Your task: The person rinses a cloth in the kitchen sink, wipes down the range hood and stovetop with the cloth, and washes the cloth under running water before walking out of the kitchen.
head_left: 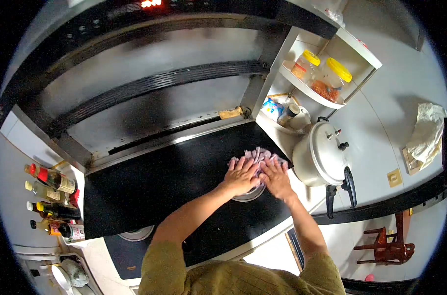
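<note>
Both hands press down on a crumpled pinkish-grey cloth at the right part of the black stovetop. My left hand lies on the cloth's left side, its fingers spread and stretched forward. Close beside it, my right hand rests flat on the right side, fingers also extended. The palms hide part of the cloth. Just below the hands, a round metal burner ring shows partly. A second burner ring is at the lower left, partly under a black sheet or panel.
A pressure cooker stands right of the stove, its black handles toward me. A corner shelf holds yellow-lidded jars. Several sauce bottles line the left side. The range hood hangs over the back. A brown stool is at lower right.
</note>
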Demonstrator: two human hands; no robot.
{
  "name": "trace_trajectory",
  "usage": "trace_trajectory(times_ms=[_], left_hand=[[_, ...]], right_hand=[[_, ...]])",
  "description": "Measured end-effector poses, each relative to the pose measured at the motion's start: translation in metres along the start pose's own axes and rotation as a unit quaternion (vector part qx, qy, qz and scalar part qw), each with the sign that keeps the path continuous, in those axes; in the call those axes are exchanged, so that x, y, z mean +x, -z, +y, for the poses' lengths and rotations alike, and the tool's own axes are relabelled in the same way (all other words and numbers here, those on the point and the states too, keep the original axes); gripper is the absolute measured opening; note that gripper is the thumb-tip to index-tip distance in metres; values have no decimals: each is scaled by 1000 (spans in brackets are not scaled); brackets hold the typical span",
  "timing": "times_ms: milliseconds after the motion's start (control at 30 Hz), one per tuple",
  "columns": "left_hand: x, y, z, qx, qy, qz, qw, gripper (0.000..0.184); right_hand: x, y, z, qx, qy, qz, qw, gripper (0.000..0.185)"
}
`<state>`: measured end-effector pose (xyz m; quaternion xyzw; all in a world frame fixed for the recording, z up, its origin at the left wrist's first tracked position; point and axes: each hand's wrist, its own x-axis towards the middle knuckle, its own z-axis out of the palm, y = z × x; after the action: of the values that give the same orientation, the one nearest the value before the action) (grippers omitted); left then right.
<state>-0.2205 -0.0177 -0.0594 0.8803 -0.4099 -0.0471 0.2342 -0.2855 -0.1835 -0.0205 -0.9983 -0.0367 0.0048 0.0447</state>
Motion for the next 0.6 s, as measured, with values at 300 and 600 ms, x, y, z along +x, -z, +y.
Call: trace_trajectory(times_ms=[300,600], left_hand=[[-161,79,-40,25,-35,29,999,47],[-118,138,-132,310,-23,143,940,19]], right_hand=[[11,-10,-138,125,249,114,954,27],[141,-5,-182,-63,405,196,891,23]])
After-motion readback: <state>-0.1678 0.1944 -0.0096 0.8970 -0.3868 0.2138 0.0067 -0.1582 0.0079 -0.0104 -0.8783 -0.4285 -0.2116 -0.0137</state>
